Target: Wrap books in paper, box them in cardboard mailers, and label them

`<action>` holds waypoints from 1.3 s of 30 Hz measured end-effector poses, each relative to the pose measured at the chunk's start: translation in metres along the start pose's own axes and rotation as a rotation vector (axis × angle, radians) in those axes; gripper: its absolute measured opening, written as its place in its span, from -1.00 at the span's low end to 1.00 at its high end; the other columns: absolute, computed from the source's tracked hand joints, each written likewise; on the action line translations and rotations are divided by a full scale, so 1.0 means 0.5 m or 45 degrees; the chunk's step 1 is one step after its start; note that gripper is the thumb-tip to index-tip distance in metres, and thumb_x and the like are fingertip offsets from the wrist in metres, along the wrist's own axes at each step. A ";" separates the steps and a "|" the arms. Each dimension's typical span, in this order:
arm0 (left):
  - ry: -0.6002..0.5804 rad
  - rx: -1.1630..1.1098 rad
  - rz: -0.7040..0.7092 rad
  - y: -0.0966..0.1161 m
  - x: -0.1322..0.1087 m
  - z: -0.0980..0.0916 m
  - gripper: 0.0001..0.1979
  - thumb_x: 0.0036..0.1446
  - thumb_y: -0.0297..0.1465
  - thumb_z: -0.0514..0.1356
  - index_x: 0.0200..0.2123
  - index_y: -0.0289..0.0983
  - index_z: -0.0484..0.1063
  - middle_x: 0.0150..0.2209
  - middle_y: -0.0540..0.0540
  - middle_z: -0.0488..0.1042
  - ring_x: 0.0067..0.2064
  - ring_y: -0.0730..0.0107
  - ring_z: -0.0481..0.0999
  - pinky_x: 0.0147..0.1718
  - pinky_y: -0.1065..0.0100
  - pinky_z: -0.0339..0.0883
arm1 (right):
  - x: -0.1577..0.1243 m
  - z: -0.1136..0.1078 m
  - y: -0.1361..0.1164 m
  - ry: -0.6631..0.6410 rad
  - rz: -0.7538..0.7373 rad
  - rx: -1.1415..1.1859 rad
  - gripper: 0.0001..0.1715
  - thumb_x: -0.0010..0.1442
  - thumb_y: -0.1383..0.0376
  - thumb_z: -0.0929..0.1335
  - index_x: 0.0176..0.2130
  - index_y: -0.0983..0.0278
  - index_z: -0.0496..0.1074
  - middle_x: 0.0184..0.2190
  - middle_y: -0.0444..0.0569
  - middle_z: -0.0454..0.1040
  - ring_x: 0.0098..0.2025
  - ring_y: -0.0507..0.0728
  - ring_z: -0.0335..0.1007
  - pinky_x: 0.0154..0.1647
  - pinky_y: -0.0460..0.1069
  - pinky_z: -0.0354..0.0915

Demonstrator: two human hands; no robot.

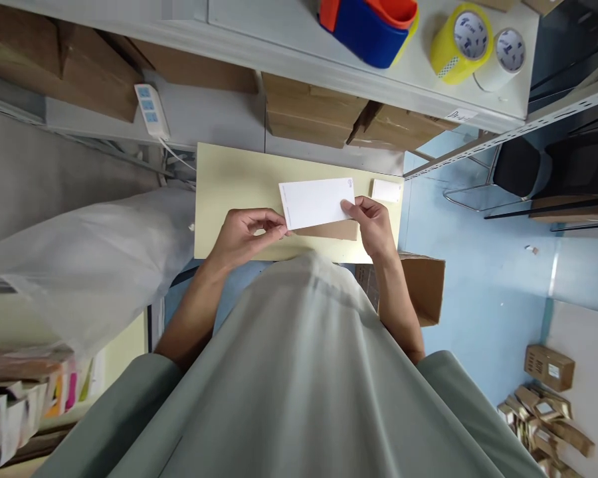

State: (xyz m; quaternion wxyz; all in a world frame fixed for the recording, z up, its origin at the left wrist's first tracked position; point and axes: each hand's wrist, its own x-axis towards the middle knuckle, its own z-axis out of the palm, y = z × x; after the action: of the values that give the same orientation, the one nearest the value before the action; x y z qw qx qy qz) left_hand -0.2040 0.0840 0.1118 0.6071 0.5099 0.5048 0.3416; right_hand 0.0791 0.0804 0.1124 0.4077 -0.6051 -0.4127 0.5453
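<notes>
A long white card (317,203), with a small round mark in one corner and fine print along its left edge, is held slightly tilted above the pale yellow table (239,174). My right hand (372,222) grips its right end, thumb on top and fingers underneath. At the lower left corner, my left hand (254,232) pinches the card between thumb and fingers. Partly hidden beneath the card lies a flat brown cardboard piece (331,230) near the table's front edge. A small white stack of cards or labels (387,190) rests at the table's right end.
Overhead, a shelf (279,40) bears a blue and red tape dispenser (371,30) and tape rolls (462,43). Cardboard boxes (313,109) and a power strip (152,111) sit behind the table. An opened carton (422,289) stands at right, a translucent plastic bag (94,259) at left.
</notes>
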 end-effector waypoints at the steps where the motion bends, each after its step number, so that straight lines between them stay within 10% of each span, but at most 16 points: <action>1: -0.007 -0.001 -0.001 -0.001 -0.004 -0.016 -0.71 0.06 -0.12 0.53 -0.37 -0.22 0.68 -0.37 -0.13 0.68 -0.28 0.14 0.69 -0.21 0.20 0.60 | -0.003 0.016 -0.004 0.003 0.004 -0.011 -0.43 0.21 -0.27 0.60 -0.36 0.11 0.54 -0.32 -0.10 0.57 -0.16 0.17 0.54 -0.07 0.09 0.50; 18: -0.113 -0.063 0.054 -0.018 -0.064 -0.206 -0.68 0.08 -0.11 0.54 -0.41 -0.23 0.64 -0.40 -0.11 0.63 -0.31 0.23 0.62 -0.22 0.25 0.56 | -0.047 0.214 -0.041 0.079 -0.024 -0.080 -0.45 0.25 -0.23 0.59 -0.36 0.11 0.52 -0.31 -0.10 0.58 -0.11 0.17 0.59 -0.02 0.08 0.53; 30: 0.005 -0.130 0.046 -0.034 -0.078 -0.239 -0.76 0.15 -0.26 0.53 -0.37 -0.25 0.61 -0.38 -0.09 0.59 -0.25 0.22 0.64 -0.21 0.27 0.53 | -0.067 0.303 -0.051 0.176 -0.187 -0.477 -0.59 0.36 -0.14 0.55 0.00 0.05 0.66 0.03 0.00 0.65 0.09 0.28 0.67 0.06 0.15 0.56; 39: -0.075 0.040 0.190 -0.026 -0.076 -0.248 -0.92 0.20 -0.33 0.45 -0.32 -0.21 0.69 -0.33 -0.06 0.63 -0.27 0.30 0.57 -0.22 0.30 0.45 | -0.126 0.385 -0.103 -0.124 -0.485 -0.830 -0.92 0.43 0.06 0.57 -0.08 -0.08 0.74 -0.27 -0.15 0.62 -0.14 0.21 0.64 0.38 0.29 0.30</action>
State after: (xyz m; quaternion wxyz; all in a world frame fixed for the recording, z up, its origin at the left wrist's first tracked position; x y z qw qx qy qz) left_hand -0.3343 0.0793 0.1132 0.5864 0.5656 0.4525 0.3627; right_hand -0.1195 0.0460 0.1672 0.2678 -0.5888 -0.6886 0.3278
